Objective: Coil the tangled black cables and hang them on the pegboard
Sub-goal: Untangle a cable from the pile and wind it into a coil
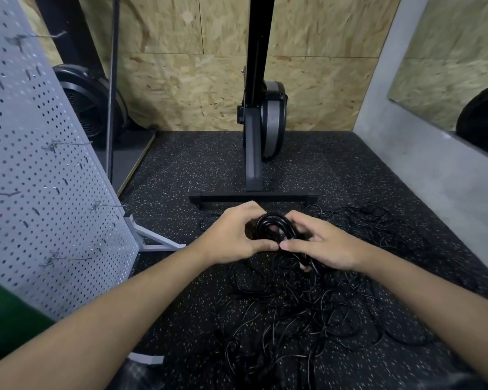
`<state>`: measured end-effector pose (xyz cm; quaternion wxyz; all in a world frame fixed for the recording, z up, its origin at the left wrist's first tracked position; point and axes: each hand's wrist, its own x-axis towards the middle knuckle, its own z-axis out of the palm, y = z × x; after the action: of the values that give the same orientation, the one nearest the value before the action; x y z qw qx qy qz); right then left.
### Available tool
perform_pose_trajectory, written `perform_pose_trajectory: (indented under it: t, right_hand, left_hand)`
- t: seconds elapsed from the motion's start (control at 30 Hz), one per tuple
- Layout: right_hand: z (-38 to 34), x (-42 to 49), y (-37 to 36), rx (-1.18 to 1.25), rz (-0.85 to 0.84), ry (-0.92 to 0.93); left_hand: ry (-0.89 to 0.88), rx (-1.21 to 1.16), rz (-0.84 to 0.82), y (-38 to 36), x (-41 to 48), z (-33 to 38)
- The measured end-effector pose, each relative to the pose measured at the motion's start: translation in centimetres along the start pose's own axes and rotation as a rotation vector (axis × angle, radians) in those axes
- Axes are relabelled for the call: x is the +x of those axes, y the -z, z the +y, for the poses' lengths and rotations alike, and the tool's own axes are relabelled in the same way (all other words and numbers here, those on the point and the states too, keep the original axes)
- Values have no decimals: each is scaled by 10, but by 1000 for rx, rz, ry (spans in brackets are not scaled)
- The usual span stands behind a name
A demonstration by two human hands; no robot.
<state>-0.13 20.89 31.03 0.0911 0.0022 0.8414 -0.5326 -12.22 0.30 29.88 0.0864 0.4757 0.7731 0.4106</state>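
Head view:
- A small coil [273,225] of black cable is held above the floor [175,170], between both hands, in the middle of the frame.
- Left hand [231,235]: fingers are curled over the coil's left side and the thumb is tucked under it. The coil is gripped.
- Right hand [324,246]: fingers are curled round the coil's right side, and the thumb tip is touching the left thumb below the coil. A loose strand appears to be pinched under the right palm as well, though blur makes that hard to confirm.
- Tangled cables [307,305] are spread on the floor directly beneath and in front of the hands. More loops trail to the right, near the wall base.
- Pegboard [40,164]: a grey perforated panel is seen standing at the left on a grey foot [155,240], well apart from the coil. Several wire hooks [107,205] stick out of it, and nothing is hung on those visible.
- The floor is black rubber with light speckles.
- An exercise machine [262,122] with a black upright and a T-shaped base is set just beyond the hands, against a chipboard wall [181,80].
- A round black fan housing [88,102] is partly hidden behind the pegboard.
- A mirror [448,66] is mounted on the grey wall at right.
- A green sleeve [6,319] is visible at the lower left edge.
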Motion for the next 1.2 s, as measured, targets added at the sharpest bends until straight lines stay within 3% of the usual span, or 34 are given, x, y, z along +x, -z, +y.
perform_pose_trajectory:
  t: [0.2,0.33,0.47,0.57,0.77,1.2]
  right_hand:
    - [-2,-4,9,177,-31,-88]
    - [-1,-7,11,222,-88,-158]
    - [-4,-8,12,184,-132,-165]
    - [-5,-8,11,81,-167,-141]
    - [-1,-4,5,-39,-96,-52]
    - [-9,-6,1,-85,-98,-173]
  left_hand:
    - [112,-246,-182,8,0,4]
    - [95,-132,-236,9,2,2]
    - [13,52,-106,2,2,-2]
    - [-14,209,-118,0,3,-7]
    - [1,479,-129,12,8,-6]
    - [69,491,-94,27,5,-14]
